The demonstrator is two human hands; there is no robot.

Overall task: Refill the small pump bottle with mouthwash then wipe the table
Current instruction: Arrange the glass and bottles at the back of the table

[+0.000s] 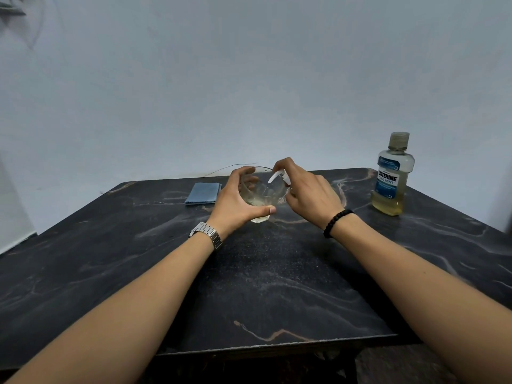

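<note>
My left hand (235, 202) grips a clear glass (261, 196) that stands on the dark marble table (263, 286), with a little pale yellow liquid in its bottom. Beside the glass, my right hand (311, 196) is closed around the small clear pump bottle (285, 196), which is mostly hidden by the fingers. The index finger rests on its white pump head (278, 176), and the nozzle points over the glass's rim. The mouthwash bottle (392, 176), capped and roughly a third full of yellow liquid, stands upright at the table's far right.
A folded blue cloth (203, 193) lies flat at the back of the table, left of the glass. A pale wall rises close behind the far edge. The table's front edge runs just below my forearms.
</note>
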